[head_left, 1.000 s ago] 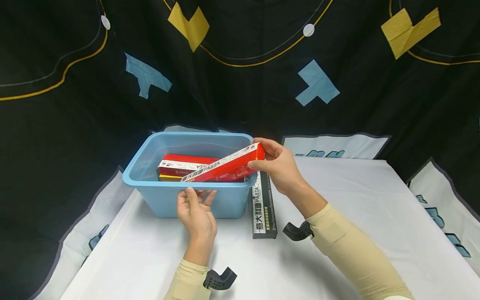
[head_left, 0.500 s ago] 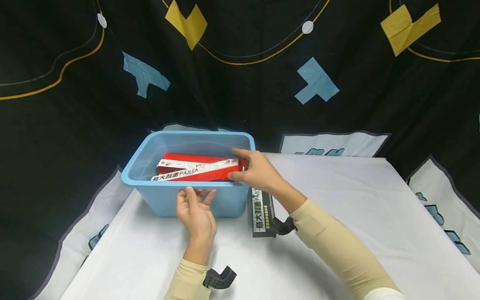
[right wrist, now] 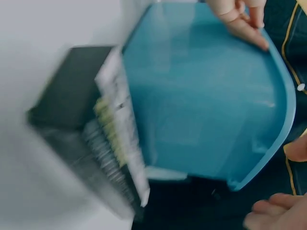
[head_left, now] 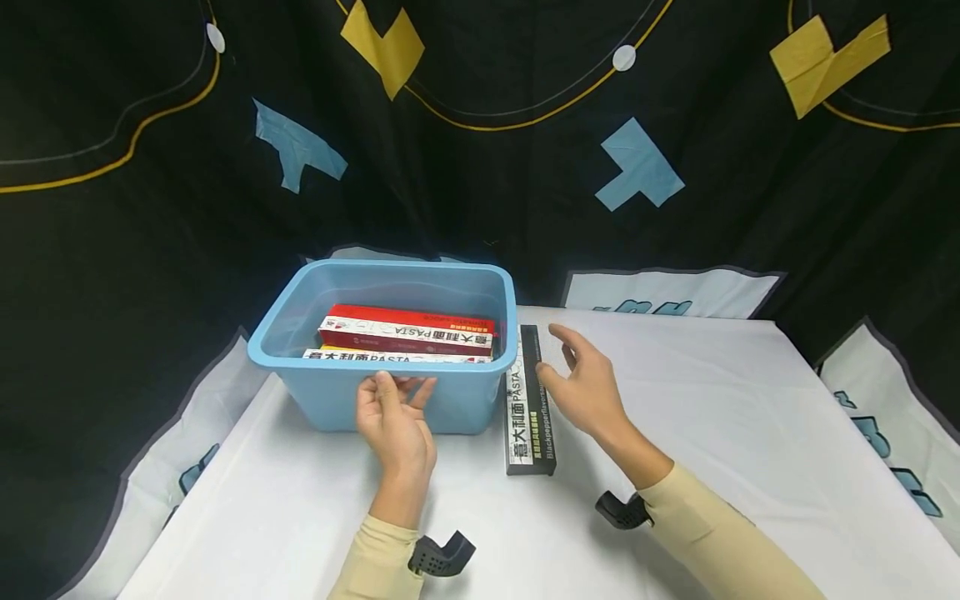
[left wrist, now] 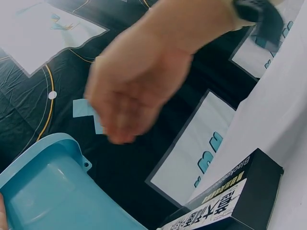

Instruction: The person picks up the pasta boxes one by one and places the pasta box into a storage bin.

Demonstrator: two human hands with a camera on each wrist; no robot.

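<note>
A light blue plastic bin [head_left: 315, 404] stands on the white-covered table. My left hand [head_left: 399, 446] holds its front rim, fingers under the lip and thumb at the edge; the right wrist view also shows these fingers [right wrist: 242, 21] at the rim. Inside the bin lie a red pasta box [head_left: 412, 319] and, nearer the front wall, another pasta box [head_left: 397, 357] with only its white lettered side showing. My right hand [head_left: 588, 392] hovers with nothing in it, thumb and fingers apart, just right of a black pasta box [head_left: 538, 417] lying beside the bin.
The white tablecloth [head_left: 720, 433] extends to the right of the boxes. Behind the table hangs a black curtain [head_left: 480, 183] with yellow and blue paper shapes. Each forearm carries a black wrist mount [head_left: 442, 556].
My right hand lowered a red pasta box into the bin, let it go, and moved out to the right above the black box. The left hand has stayed at the rim.
</note>
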